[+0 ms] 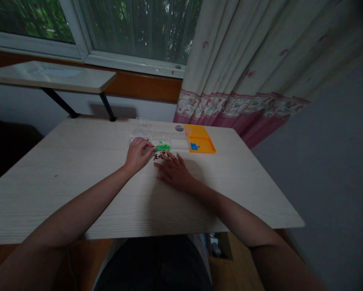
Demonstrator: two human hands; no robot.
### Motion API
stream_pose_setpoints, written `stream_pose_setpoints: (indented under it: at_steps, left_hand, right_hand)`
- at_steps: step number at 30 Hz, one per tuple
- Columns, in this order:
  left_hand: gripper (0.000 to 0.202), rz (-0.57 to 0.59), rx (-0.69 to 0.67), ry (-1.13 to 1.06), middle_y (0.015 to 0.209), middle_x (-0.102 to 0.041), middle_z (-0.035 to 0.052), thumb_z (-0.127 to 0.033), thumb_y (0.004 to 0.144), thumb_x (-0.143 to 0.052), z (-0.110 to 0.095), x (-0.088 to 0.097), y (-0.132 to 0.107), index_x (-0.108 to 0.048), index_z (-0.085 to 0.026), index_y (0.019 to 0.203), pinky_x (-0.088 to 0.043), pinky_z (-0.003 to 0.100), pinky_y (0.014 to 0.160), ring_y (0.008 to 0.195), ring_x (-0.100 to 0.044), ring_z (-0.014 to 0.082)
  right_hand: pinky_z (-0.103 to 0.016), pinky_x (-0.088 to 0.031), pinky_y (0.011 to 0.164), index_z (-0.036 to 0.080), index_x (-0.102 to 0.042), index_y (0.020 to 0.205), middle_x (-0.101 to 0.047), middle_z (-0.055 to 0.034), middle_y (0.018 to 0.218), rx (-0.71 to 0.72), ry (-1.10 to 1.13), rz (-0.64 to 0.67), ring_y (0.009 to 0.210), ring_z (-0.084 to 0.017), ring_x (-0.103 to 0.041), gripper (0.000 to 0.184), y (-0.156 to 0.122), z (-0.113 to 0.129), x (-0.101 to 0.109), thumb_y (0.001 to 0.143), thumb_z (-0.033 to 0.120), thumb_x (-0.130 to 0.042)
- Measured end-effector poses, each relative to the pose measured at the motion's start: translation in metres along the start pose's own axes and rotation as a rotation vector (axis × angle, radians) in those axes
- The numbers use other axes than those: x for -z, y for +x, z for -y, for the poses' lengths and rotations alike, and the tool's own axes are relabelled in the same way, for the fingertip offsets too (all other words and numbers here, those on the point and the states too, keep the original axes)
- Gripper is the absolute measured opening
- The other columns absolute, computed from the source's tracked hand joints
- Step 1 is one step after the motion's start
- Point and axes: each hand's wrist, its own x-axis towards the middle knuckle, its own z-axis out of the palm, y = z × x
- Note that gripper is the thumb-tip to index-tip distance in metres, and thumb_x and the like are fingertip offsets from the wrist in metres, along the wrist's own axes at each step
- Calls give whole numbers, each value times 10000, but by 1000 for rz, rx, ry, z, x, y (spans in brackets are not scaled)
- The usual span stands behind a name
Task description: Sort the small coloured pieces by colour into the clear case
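Observation:
My left hand (138, 154) is at the front of a clear plastic box, its thumb and index fingertips close together in a pinch. Anything between them is too small to make out. Right beside those fingertips lie small green pieces (162, 147) in one clear compartment. My right hand (176, 171) rests low over the table with its fingers spread. Small dark brown pieces (157, 156) lie loose on the table at its fingertips, a few of them partly hidden by the fingers. Some yellow bits show there too.
An orange open box (210, 141) holding small blue pieces (194, 146) stands to the right of the clear box (180, 144). A dark round spot (179, 128) is behind them. At the back left a raised shelf (93, 81) stands on black legs, near the window and curtain (218, 81).

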Motion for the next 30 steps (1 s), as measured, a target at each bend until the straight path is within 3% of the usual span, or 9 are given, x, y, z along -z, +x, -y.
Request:
stream_pose_setpoints:
  at_steps: [7,13,22,30]
  left_hand:
    - [203,0,3,0,791,-606,26,-392,887,-615,1,-1,0,-599,-205,810,-424,355,778,821,-550,201]
    - [209,1,0,7,789,-607,26,-397,889,-614,2,-1,0,-608,-201,816,-421,353,780,813,-548,198]
    - [221,9,-9,17,785,-602,25,-407,893,-608,5,-4,0,-604,-198,821,-419,349,781,805,-545,195]
    - [195,21,-14,-17,782,-597,15,-385,885,-625,7,-5,1,-612,-201,821,-412,335,793,811,-549,190]
  right_hand:
    - [-576,-84,1202,255,-383,1475,-280,-97,1593,-71,-21,-44,1495,-294,-166,598,-2,0,-6,957,551,-423]
    - [-542,-70,1218,139,-220,1538,-283,-152,1583,-115,0,-98,1498,-283,-158,778,-2,2,-6,941,605,-394]
    - [-538,-120,1218,195,-355,1493,-230,-118,1608,-85,5,-29,1506,-284,-122,664,-1,-1,-5,957,588,-367]
    - [-518,-94,1227,101,-178,1546,-247,-153,1596,-149,18,-45,1506,-278,-127,812,-1,-1,-8,946,623,-344]
